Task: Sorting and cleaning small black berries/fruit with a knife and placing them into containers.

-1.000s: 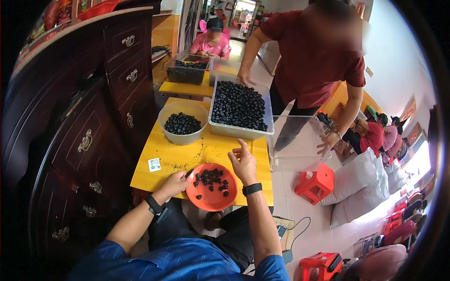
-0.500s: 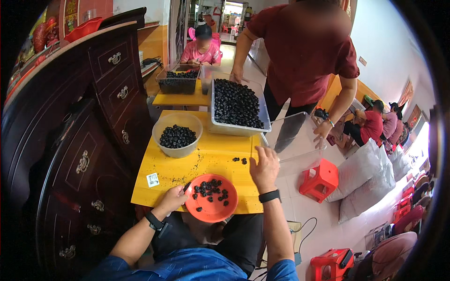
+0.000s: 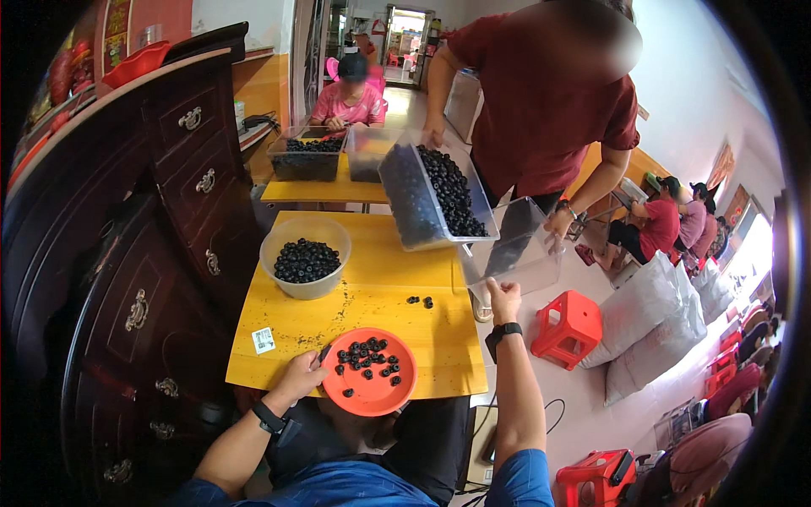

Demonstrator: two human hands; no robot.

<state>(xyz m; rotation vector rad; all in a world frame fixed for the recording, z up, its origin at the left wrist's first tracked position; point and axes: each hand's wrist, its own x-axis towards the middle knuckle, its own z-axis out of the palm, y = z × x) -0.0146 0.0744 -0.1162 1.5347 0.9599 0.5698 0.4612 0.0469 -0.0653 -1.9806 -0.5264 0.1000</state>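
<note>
Holding the orange dish [image 3: 369, 372] of dark berries at the desk's [image 3: 287, 342] near edge, left hand [image 3: 297, 374] is gripping its left rim (right hand [image 3: 503, 297] is closing on a clear tub [image 3: 517, 253] off the right edge).

Dark carved wooden cabinet [image 3: 144, 253] with brass handles along the left, yellow tables [image 3: 355, 313] in a row down the room, pale tiled floor [image 3: 583, 397], red plastic stools [image 3: 568, 325], white sacks [image 3: 655, 317] stacked right, bright doorway [image 3: 405, 38] beyond, daylight from the far right.
</note>
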